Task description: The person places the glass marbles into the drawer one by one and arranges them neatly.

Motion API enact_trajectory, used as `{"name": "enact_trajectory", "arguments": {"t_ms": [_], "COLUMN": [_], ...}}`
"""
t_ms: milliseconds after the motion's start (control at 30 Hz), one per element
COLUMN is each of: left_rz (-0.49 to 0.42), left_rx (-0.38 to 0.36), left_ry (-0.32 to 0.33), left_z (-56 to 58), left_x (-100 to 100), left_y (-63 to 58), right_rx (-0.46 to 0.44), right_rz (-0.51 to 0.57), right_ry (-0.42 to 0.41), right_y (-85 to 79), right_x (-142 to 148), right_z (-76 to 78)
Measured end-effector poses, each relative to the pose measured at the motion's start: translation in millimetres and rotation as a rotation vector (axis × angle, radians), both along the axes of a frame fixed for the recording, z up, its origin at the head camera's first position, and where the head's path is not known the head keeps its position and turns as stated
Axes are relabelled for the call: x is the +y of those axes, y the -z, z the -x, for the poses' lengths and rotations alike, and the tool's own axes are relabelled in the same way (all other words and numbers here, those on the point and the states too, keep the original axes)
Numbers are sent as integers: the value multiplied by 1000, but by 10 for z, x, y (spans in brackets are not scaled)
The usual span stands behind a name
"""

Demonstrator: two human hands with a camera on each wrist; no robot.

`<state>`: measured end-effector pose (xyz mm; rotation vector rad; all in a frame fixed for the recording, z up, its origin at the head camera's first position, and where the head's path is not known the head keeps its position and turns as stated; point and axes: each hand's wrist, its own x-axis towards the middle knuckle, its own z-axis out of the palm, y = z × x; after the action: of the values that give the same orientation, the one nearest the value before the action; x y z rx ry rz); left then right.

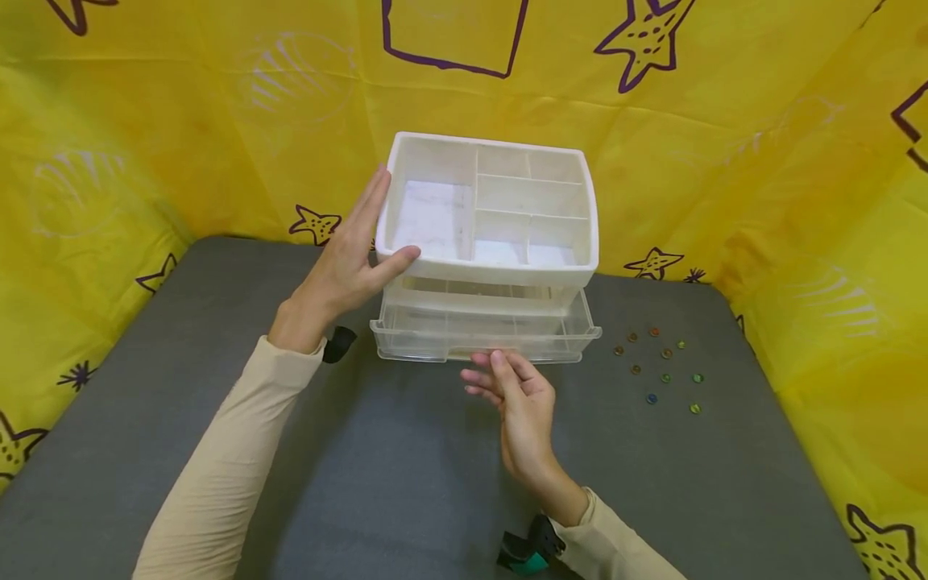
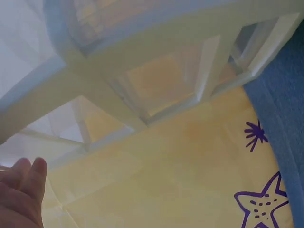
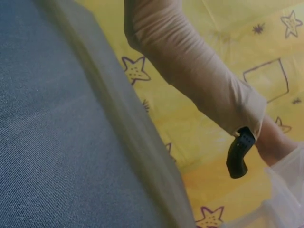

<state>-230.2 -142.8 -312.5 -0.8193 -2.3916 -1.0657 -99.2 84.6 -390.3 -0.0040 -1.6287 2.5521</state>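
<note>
A white plastic organizer with a compartmented top stands at the back of the table. My left hand rests against its left side, fingers fairly straight, thumb on the front rim. Those fingertips also show at the lower left of the left wrist view, beside the organizer's frame. Below the top, a clear drawer is pulled out toward me. At its front lip my right hand pinches with thumb and index finger, the other fingers loosely bent. The right wrist view does not show the right hand.
Several small round coloured pieces lie scattered on the grey tabletop, right of the organizer. A yellow cloth with purple drawings hangs behind and along the sides. Black wrist straps sit at both cuffs.
</note>
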Motion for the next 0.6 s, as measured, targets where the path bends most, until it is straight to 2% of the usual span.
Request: {"name": "enact_trajectory", "arguments": {"t_ms": [300, 600], "left_rz": [-142, -199], "left_rx": [33, 44], "left_ry": [44, 52], "left_z": [29, 26], "left_x": [82, 102], "left_y": [114, 152], "right_rx": [7, 5], "right_rz": [-3, -12], "right_ry": [-1, -11], "right_y": [8, 24], "right_x": [1, 12], "right_z": [-9, -39]}}
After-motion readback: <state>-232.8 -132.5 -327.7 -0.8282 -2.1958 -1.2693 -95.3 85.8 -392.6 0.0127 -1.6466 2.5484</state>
